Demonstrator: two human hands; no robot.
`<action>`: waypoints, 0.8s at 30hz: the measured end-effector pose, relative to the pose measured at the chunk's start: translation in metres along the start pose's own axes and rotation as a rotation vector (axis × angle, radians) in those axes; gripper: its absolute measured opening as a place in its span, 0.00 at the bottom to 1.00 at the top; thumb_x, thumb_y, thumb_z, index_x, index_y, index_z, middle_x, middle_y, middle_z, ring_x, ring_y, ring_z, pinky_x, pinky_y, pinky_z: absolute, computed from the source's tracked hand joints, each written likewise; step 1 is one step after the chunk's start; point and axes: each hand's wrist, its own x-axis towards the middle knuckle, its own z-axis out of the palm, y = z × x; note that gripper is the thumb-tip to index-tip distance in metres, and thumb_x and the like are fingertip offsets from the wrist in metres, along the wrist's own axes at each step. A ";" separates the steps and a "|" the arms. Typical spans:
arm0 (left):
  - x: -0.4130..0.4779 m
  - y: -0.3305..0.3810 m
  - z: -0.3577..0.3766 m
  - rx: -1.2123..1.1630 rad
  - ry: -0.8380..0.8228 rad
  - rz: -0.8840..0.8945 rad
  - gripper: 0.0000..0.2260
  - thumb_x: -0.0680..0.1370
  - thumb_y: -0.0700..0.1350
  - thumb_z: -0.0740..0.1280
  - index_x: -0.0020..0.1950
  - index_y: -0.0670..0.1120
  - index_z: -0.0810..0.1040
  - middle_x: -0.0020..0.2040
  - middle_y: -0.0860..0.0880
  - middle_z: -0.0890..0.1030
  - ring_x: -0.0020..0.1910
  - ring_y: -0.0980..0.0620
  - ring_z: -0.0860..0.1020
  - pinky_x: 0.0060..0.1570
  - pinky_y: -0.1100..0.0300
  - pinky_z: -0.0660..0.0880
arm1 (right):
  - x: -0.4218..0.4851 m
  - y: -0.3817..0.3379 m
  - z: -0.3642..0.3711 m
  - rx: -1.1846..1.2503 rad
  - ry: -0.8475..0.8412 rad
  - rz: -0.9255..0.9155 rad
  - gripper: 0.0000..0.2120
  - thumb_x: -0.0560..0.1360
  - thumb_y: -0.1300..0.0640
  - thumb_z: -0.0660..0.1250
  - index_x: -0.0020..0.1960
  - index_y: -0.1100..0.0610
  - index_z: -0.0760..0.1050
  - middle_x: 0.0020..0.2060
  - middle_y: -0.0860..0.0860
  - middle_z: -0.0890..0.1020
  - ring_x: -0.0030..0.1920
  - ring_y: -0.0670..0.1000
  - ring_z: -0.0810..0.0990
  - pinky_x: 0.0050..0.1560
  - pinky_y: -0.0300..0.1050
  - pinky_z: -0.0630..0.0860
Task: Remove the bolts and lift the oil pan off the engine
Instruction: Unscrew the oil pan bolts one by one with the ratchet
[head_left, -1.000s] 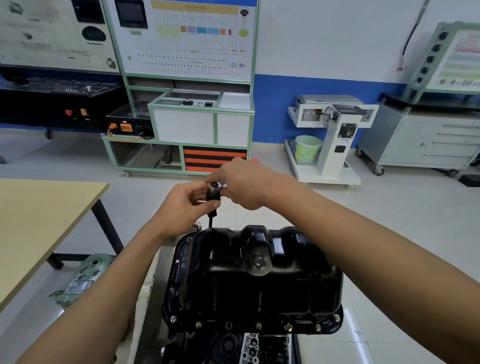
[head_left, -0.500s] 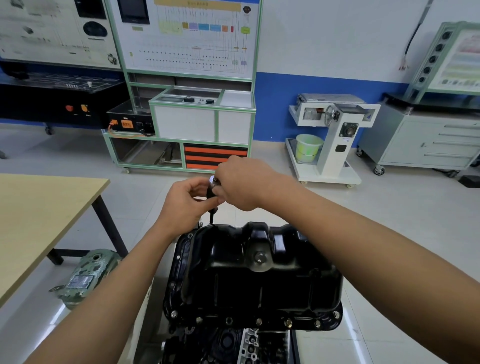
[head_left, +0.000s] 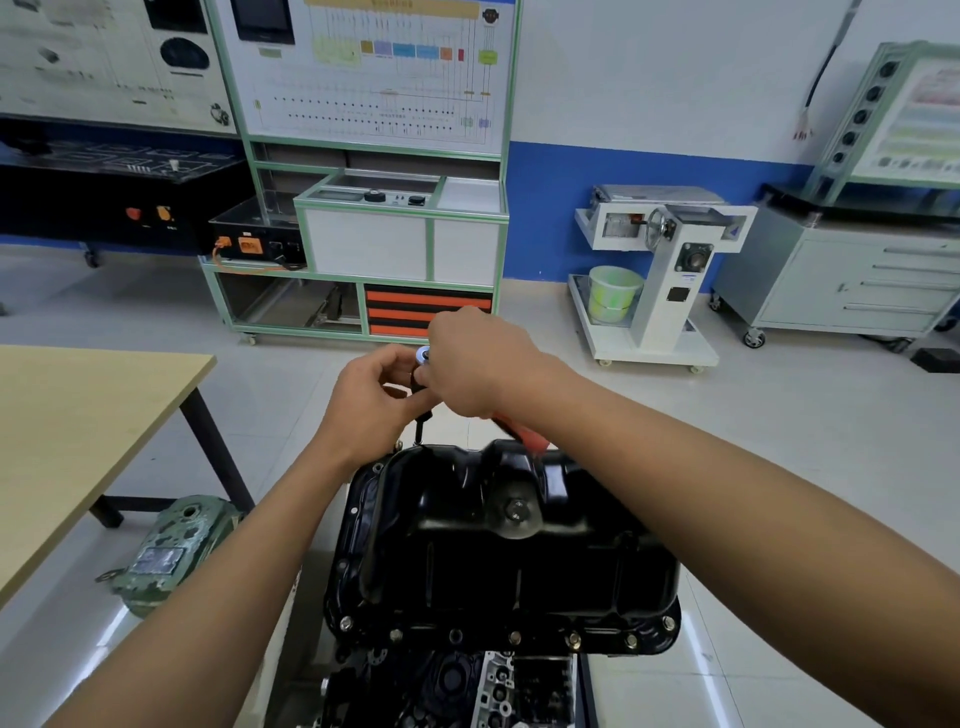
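Observation:
A glossy black oil pan (head_left: 498, 545) sits upside-up on the engine (head_left: 467, 686) below me, with several bolts (head_left: 514, 637) along its near flange and a drain plug (head_left: 515, 508) on top. Beyond the pan's far left corner, both hands hold a ratchet tool (head_left: 422, 374) whose thin black shaft (head_left: 418, 431) runs down to the flange. My left hand (head_left: 371, 395) grips the tool's black head from the left. My right hand (head_left: 478, 358) curls over its top, and the orange handle (head_left: 524, 434) shows under my right wrist.
A wooden table (head_left: 78, 431) stands to the left, with a green metal housing (head_left: 166, 551) on the floor beside its leg. Training panels (head_left: 363, 156), a white stand with a green bucket (head_left: 613, 291) and a grey drawer cabinet (head_left: 852, 280) line the far wall.
Both hands have stayed on the tool at the pan's far left corner. The orange handle now shows under my right wrist, swung toward the right.

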 end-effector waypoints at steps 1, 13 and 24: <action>0.000 0.000 -0.002 -0.034 -0.041 0.004 0.12 0.74 0.34 0.76 0.49 0.51 0.83 0.40 0.50 0.85 0.41 0.44 0.84 0.48 0.46 0.82 | 0.000 0.001 -0.002 -0.052 0.000 -0.032 0.18 0.79 0.53 0.65 0.36 0.51 0.61 0.36 0.49 0.67 0.35 0.52 0.70 0.34 0.46 0.64; 0.000 -0.008 -0.012 -0.075 -0.084 -0.041 0.09 0.74 0.33 0.76 0.49 0.45 0.82 0.46 0.43 0.86 0.44 0.41 0.85 0.47 0.59 0.82 | 0.006 0.014 -0.011 -0.210 -0.156 -0.356 0.18 0.79 0.66 0.61 0.65 0.50 0.73 0.58 0.50 0.79 0.55 0.58 0.79 0.51 0.60 0.79; -0.004 -0.002 -0.004 -0.034 -0.037 -0.052 0.11 0.72 0.35 0.78 0.49 0.49 0.84 0.42 0.47 0.87 0.42 0.44 0.85 0.51 0.45 0.83 | 0.001 0.008 -0.008 -0.264 -0.011 -0.228 0.06 0.80 0.52 0.65 0.52 0.54 0.73 0.44 0.52 0.71 0.43 0.56 0.73 0.41 0.49 0.69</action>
